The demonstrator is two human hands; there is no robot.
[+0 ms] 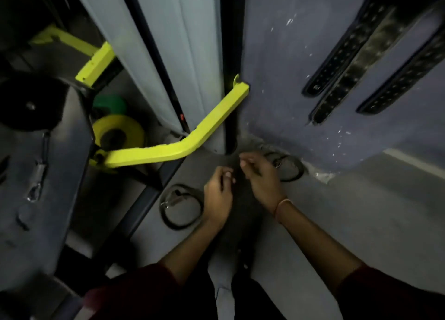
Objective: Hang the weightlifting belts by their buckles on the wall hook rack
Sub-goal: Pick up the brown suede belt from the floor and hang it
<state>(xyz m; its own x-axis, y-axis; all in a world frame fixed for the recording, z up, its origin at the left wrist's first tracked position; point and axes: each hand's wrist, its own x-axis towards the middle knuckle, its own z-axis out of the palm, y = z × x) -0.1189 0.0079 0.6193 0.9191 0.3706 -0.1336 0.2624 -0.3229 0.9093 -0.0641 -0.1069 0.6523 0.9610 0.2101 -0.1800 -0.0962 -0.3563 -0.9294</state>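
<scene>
Both my hands hold a dark weightlifting belt point(240, 218) at its top end, and it hangs down between my forearms. My left hand point(218, 194) pinches its left edge. My right hand point(260, 175) grips its right side near the top. A coiled belt with a metal buckle point(180, 207) lies on the floor left of my left hand. Another coiled belt point(290, 168) lies by the wall base behind my right hand. Three belts point(346, 79) hang down the blue wall at the upper right. The hooks are out of frame.
A bright yellow machine arm point(183, 141) juts across the floor to the left of my hands. Yellow and green weight plates point(118, 129) sit behind it. A dark machine frame with a carabiner point(36, 189) fills the left side. Grey floor point(361, 211) stretches to the right.
</scene>
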